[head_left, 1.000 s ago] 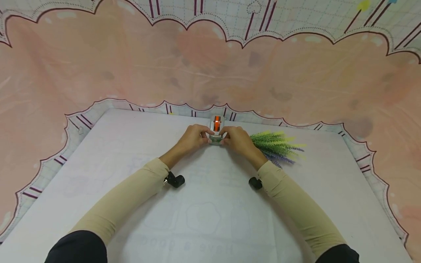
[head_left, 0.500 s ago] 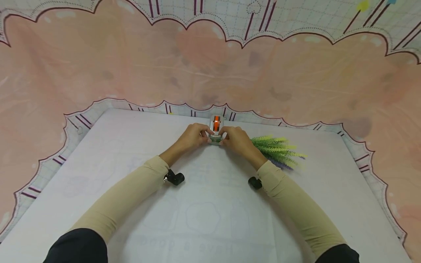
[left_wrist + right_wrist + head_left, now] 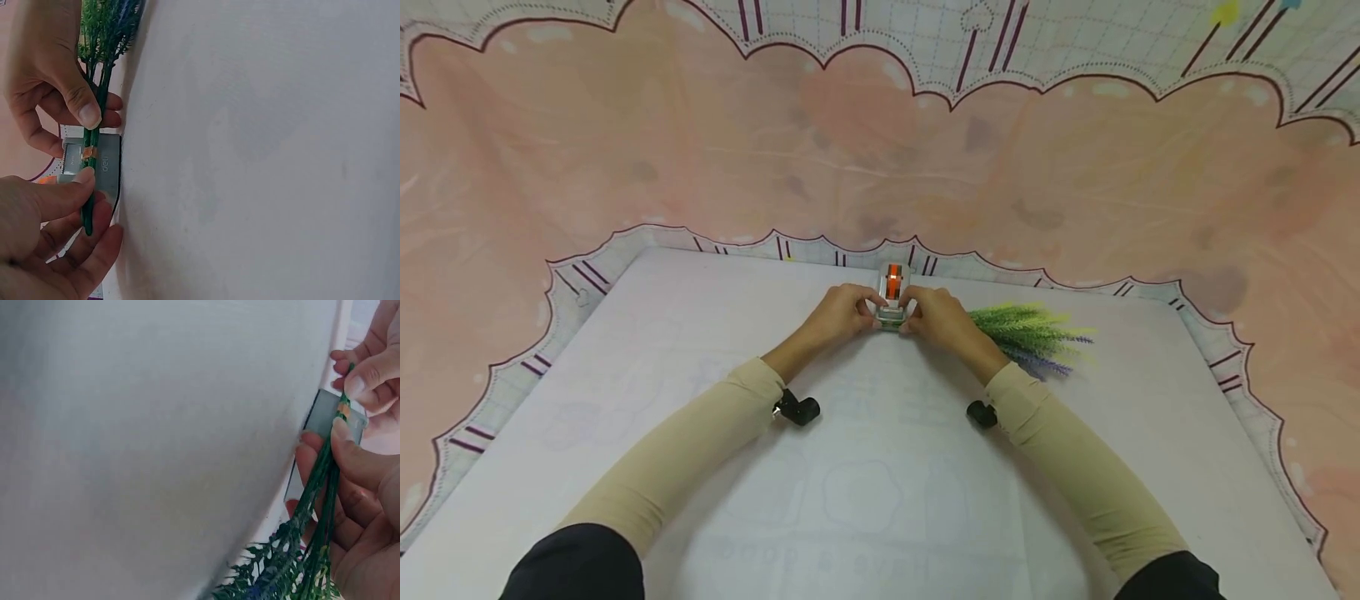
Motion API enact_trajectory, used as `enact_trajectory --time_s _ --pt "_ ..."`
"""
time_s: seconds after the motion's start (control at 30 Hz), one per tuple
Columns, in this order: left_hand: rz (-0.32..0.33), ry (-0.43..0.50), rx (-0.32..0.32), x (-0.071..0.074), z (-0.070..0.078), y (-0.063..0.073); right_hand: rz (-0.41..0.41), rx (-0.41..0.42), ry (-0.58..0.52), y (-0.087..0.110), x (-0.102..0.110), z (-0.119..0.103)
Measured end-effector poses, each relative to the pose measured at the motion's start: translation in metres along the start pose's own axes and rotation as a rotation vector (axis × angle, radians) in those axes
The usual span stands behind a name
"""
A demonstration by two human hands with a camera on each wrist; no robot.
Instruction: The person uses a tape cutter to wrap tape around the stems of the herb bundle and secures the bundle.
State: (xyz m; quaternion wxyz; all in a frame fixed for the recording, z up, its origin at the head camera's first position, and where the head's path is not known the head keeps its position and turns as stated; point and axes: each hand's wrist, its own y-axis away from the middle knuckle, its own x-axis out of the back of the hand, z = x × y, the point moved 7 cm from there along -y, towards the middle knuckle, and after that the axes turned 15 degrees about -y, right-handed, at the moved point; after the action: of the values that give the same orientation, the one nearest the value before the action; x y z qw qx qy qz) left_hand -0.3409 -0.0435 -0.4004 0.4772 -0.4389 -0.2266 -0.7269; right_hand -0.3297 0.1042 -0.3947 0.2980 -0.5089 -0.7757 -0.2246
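Note:
A bunch of artificial lavender (image 3: 1026, 329), with green stems and green, yellow and purple heads, lies across the front of a grey tape dispenser (image 3: 892, 316). My left hand (image 3: 844, 310) pinches the stem ends between thumb and fingers. Further along, my right hand (image 3: 942, 319) pinches the stems on the side toward the flower heads. Between the two thumbs, a band of orange tape (image 3: 90, 152) sits around the stems in the left wrist view. An orange tape roll (image 3: 894, 282) shows in the dispenser behind the hands. The right hand hides part of the stems in the head view.
A white tabletop (image 3: 865, 467) stretches in front of the arms, its far edge just behind the dispenser. Beyond it hangs a peach patterned cloth (image 3: 737, 150). Each wrist carries a small black camera, the left one (image 3: 797, 408) above the tabletop.
The flower heads turned with their purple side lower half a second ago, and now are turned back, with more purple showing at right. Both hands have stayed at the dispenser.

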Motion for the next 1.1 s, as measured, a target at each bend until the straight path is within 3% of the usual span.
enact_trajectory --time_s 0.13,0.37,0.63,1.1 --pt "-0.013 -0.026 0.004 -0.001 -0.001 0.005 -0.041 -0.054 0.001 0.004 0.0 0.001" --pt "-0.04 -0.027 0.032 -0.002 -0.005 0.014 -0.087 -0.061 0.276 0.013 0.002 0.003" --pt "-0.051 -0.095 0.072 -0.001 -0.014 0.023 -0.116 0.001 0.268 0.017 -0.006 -0.002" --pt "-0.023 -0.125 0.045 0.0 -0.011 0.028 -0.103 0.045 0.363 0.016 0.004 -0.001"
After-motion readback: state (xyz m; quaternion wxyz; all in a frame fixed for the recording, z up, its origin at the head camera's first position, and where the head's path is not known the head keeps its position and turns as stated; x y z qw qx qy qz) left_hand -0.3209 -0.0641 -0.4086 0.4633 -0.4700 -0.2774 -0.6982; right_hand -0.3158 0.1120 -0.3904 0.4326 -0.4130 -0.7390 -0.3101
